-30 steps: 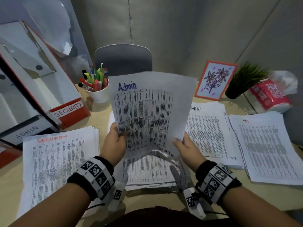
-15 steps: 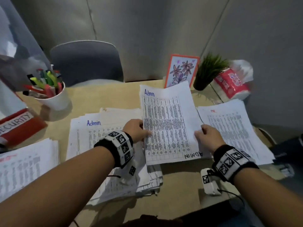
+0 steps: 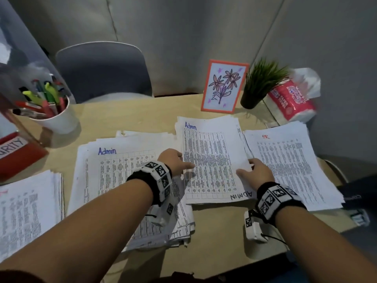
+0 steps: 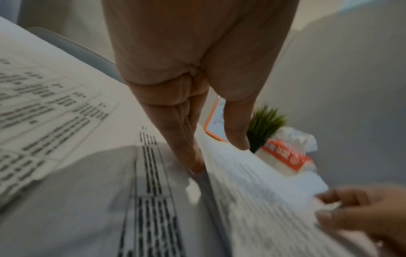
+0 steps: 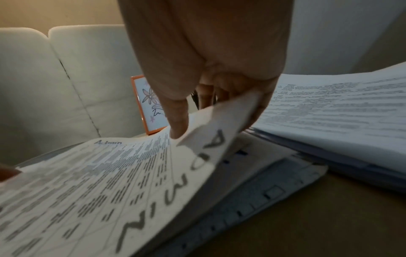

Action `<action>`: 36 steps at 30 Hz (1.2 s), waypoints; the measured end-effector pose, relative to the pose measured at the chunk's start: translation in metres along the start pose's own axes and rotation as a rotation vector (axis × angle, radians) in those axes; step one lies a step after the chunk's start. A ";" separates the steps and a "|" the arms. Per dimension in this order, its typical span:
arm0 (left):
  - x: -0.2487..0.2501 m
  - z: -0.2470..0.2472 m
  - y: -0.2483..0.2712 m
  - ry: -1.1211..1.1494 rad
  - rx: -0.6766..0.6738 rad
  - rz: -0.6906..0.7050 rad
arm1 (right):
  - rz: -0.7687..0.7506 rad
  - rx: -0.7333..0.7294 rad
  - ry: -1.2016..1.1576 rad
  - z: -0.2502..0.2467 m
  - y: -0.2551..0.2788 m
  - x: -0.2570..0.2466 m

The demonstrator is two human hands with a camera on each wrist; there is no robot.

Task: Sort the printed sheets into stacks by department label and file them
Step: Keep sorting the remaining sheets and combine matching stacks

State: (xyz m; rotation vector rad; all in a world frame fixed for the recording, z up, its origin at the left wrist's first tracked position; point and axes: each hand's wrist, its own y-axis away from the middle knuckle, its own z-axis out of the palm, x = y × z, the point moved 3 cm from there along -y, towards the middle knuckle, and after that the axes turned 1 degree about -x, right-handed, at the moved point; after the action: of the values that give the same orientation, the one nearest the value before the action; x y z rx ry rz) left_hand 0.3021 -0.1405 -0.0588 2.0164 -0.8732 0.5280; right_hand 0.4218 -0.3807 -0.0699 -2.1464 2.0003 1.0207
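Both hands hold one printed sheet marked Admin (image 3: 212,160) low over the Admin stack (image 3: 232,121), right of the table's middle. My left hand (image 3: 183,162) pinches its left edge, thumb on top (image 4: 237,135). My right hand (image 3: 244,170) pinches the right edge near the upside-down "ADMIN" lettering (image 5: 171,191), and that edge is raised off the sheets below. A thick mixed pile (image 3: 122,180) with an Admin sheet on top lies under my left forearm. The HR stack (image 3: 291,166) lies to the right and the Security stack (image 3: 26,211) at the far left.
A red file box labelled Security (image 3: 16,152) and a white cup of pens (image 3: 55,117) stand at the back left. A framed flower drawing (image 3: 224,86), a small plant (image 3: 259,84) and a paper towel pack (image 3: 291,99) line the back right. A grey chair (image 3: 102,72) stands behind the table.
The Admin sheet, held upright before me a second ago, has swung right and come down over the Admin stack. Both hands kept their hold, and my view turned right.
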 end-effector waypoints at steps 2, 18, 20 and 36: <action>-0.010 -0.015 0.011 0.228 0.000 -0.018 | -0.032 0.049 -0.062 -0.002 0.003 -0.003; -0.208 -0.118 0.125 0.192 0.326 -0.315 | -0.272 -0.384 0.175 0.129 0.103 -0.138; -0.211 -0.111 0.125 0.212 0.321 -0.308 | -0.199 -0.379 0.123 0.138 0.104 -0.144; -0.225 -0.102 0.123 0.197 0.295 -0.285 | 0.035 -0.368 -0.190 0.161 0.114 -0.152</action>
State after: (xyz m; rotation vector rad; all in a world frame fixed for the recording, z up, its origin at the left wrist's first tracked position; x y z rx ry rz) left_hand 0.0561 -0.0174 -0.0803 2.2602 -0.3967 0.7094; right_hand 0.2568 -0.1948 -0.0783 -2.0729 1.8883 1.6417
